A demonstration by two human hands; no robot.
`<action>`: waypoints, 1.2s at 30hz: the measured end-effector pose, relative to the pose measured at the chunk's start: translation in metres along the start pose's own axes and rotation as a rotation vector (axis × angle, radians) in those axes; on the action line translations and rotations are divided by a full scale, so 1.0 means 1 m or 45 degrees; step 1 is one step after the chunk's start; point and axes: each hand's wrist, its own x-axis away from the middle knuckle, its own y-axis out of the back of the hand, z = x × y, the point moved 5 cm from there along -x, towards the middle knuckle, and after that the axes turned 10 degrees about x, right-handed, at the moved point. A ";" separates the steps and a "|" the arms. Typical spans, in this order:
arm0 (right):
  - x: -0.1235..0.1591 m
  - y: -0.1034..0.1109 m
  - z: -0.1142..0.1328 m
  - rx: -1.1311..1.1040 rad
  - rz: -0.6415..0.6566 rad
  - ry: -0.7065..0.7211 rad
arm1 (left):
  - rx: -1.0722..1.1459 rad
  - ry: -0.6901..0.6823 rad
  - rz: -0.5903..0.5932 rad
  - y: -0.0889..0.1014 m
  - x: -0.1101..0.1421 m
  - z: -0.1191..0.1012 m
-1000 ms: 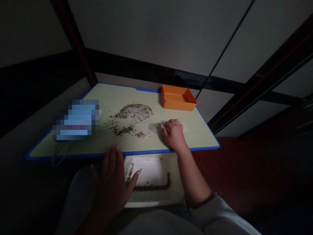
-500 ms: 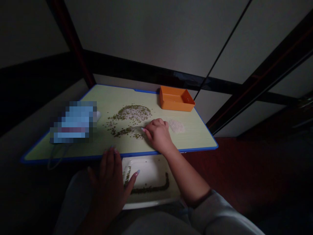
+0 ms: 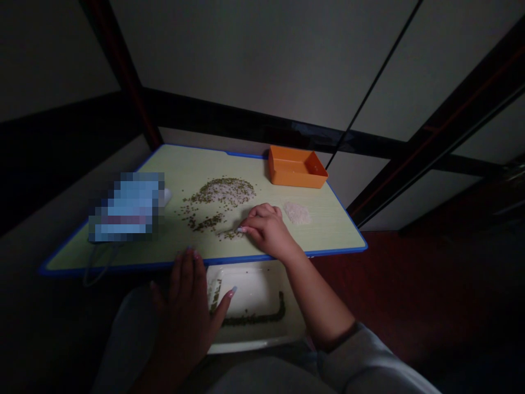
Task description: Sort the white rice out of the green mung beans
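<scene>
Working at the lower edge of the scattered grains, the right hand (image 3: 266,232) curls closed around what looks like a thin clear plastic spoon (image 3: 227,231), its pale tip reaching into a loose patch of green mung beans. The left hand (image 3: 184,306) holds nothing: its fingers stand spread, the fingertips at the blue front edge of the pale green surface (image 3: 197,169), and the thumb angles down over a white tray (image 3: 246,290) below that edge. A band of green beans (image 3: 254,316) lies along the tray's inner wall.

On the surface, a mixed heap of beans and white rice (image 3: 219,191) sits near the middle, with a small separate mound of rice (image 3: 297,213) to the right of the hand and an orange tray (image 3: 291,178) at the far edge.

Grains this small are best handled with the tip held low and short, light strokes, so they slide rather than scatter, with the wrist steadied on the surface.

The right fingers hide most of the spoon, and its clear body nearly vanishes in the dim light, so its shape is hard to confirm. A pixelated blue block (image 3: 127,207) at the left hides whatever lies there.
</scene>
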 end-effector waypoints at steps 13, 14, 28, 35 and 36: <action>0.020 0.026 -0.038 -0.075 -0.226 -0.254 | -0.007 -0.003 0.016 -0.001 0.001 0.001; 0.022 0.027 -0.042 -0.061 -0.211 -0.279 | -0.009 -0.001 0.015 -0.001 0.001 0.002; 0.024 0.021 -0.051 -0.004 -0.090 -0.311 | -0.006 0.018 0.034 0.002 0.000 -0.001; 0.023 0.019 -0.049 -0.028 -0.078 -0.285 | 0.007 0.022 0.032 0.001 0.001 0.001; 0.023 0.018 -0.049 -0.032 -0.075 -0.279 | 0.007 0.021 0.030 0.000 0.001 0.001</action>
